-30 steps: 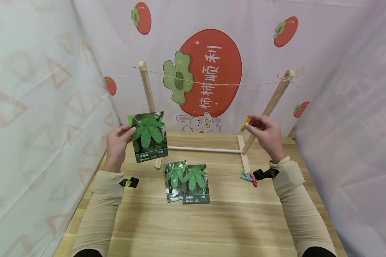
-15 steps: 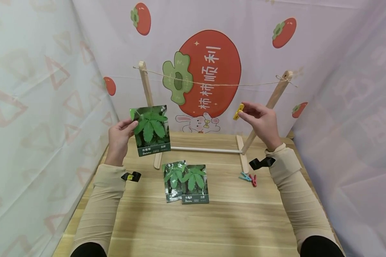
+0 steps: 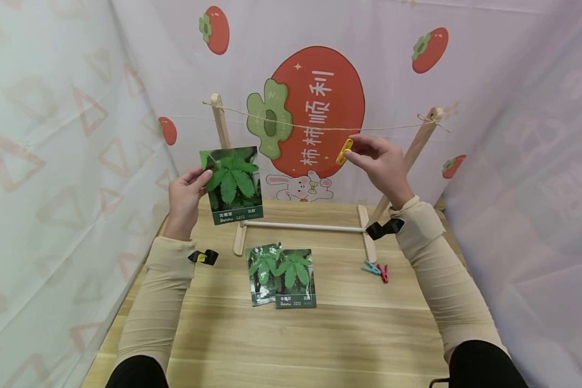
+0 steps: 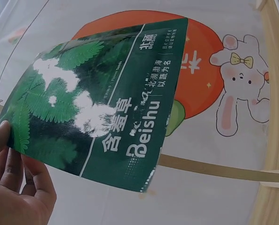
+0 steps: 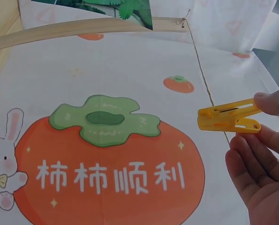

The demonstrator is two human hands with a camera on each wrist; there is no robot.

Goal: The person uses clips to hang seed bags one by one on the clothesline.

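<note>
While the left hand (image 3: 184,202) pinches the left edge of a glossy dark-green seed packet printed with a leafy plant (image 3: 237,186) between thumb and fingers, the right hand (image 3: 378,164) pinches a yellow plastic clothespin (image 3: 344,152) by its tail, thumb on one leg and a finger against the other. The held packet is raised, front toward the head camera and slightly tilted, in front of the left-hand pale wooden post (image 3: 220,119). From the head camera, the clothespin appears just below a thin beige twine (image 3: 320,128) strung between that post and the right-hand pale wooden post (image 3: 419,143); in the right wrist view, the twine passes behind it. Packet and clothespin are well apart.

On the light wood-grain table (image 3: 291,345), two more matching packets (image 3: 295,277) lie side by side, the right one overlapping the left one's edge. Near the foot of the right-hand post, a light-blue clothespin (image 3: 370,267) and a pinkish-red clothespin (image 3: 383,273) lie together. A slim white rod (image 3: 305,226) joins the posts' feet, before a pale cloth backdrop (image 3: 383,43) printed with red-orange persimmons and a rabbit.
</note>
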